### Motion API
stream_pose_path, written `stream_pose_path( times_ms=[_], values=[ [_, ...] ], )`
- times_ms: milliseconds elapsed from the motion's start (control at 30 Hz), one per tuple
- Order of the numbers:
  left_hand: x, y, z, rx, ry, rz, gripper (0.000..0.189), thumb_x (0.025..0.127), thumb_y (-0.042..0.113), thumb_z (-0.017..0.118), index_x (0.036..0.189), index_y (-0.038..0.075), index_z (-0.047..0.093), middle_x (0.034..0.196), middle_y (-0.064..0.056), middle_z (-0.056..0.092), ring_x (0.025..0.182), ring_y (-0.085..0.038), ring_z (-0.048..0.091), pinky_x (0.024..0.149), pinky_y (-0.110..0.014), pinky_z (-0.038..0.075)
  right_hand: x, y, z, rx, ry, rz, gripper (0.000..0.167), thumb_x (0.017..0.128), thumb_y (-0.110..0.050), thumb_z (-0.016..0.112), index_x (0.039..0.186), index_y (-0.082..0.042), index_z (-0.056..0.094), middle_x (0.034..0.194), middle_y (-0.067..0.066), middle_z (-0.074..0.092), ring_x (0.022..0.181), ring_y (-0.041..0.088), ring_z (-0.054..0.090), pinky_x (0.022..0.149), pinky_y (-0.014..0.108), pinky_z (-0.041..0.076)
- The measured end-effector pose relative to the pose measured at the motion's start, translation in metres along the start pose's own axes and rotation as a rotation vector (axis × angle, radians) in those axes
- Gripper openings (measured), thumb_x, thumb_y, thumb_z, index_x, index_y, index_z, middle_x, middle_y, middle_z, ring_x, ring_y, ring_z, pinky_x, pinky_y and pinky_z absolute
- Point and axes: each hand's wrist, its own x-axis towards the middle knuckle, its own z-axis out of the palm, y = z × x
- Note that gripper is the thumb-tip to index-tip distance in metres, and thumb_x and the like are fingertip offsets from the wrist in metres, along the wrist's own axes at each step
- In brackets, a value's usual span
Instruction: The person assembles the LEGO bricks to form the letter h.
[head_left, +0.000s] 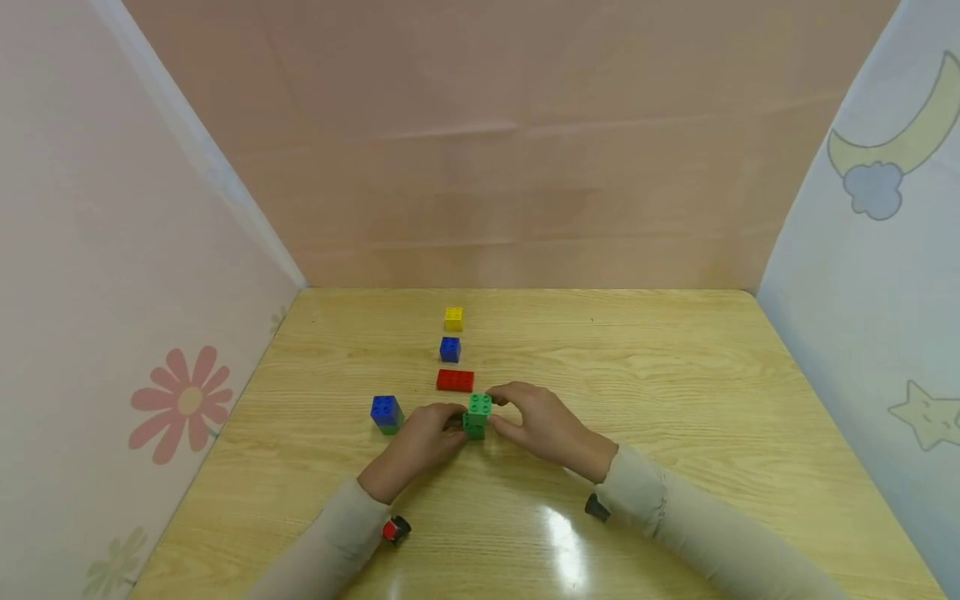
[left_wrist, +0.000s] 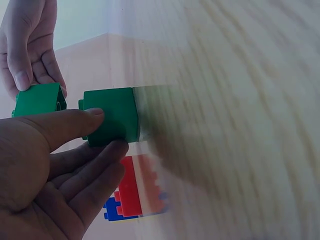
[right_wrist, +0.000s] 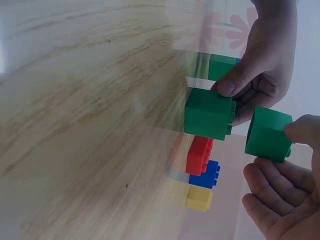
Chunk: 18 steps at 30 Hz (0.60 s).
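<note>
My left hand (head_left: pixel 426 435) pinches a green toy building block (right_wrist: pixel 207 115) between thumb and fingers, and that block stands on the wooden table with its studs up. Just above it, a second green block (head_left: pixel 480 407) is pinched by my right hand (head_left: pixel 547 423). In the right wrist view a gap shows between the two green blocks, and the upper one is slightly tilted. The lower block's studs face the upper block's hollow underside. From the head view, the upper block partly covers the lower one.
Left of my left hand stands a blue block on a green one (head_left: pixel 386 412). Beyond the hands, a flat red block (head_left: pixel 455 381), a blue block (head_left: pixel 450 350) and a yellow block (head_left: pixel 453 319) form a line on the table (head_left: pixel 660 358). Fabric walls border the table.
</note>
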Motion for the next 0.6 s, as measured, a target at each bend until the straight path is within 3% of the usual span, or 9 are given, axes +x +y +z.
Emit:
stream_pose_path(
  times_ms=[367,600],
  values=[
    [0.0003,0.0015,-0.0013,-0.05,-0.025,-0.02,0.037,0.09,0.02,0.073,0.122,0.005,0.065,0.115,-0.007,0.068,0.1,-0.017,0.067,0.085,-0.033,0.055,0.0011,0.0011,0.0021,0.003,0.009,-0.007,0.036,0.093,-0.031,0.067,0.122,-0.009,0.065,0.109,0.006,0.068,0.099,0.023,0.066,0.083,0.038,0.055],
    [0.0029,-0.0011,-0.0007,-0.059,-0.042,-0.023,0.034,0.091,0.023,0.072,0.121,0.009,0.065,0.112,-0.001,0.069,0.099,-0.014,0.066,0.085,-0.032,0.055,0.0015,0.0011,0.0029,0.002,0.037,-0.008,0.035,0.092,-0.029,0.069,0.122,-0.012,0.064,0.118,0.0,0.066,0.105,0.02,0.064,0.087,0.036,0.054]
  ],
)
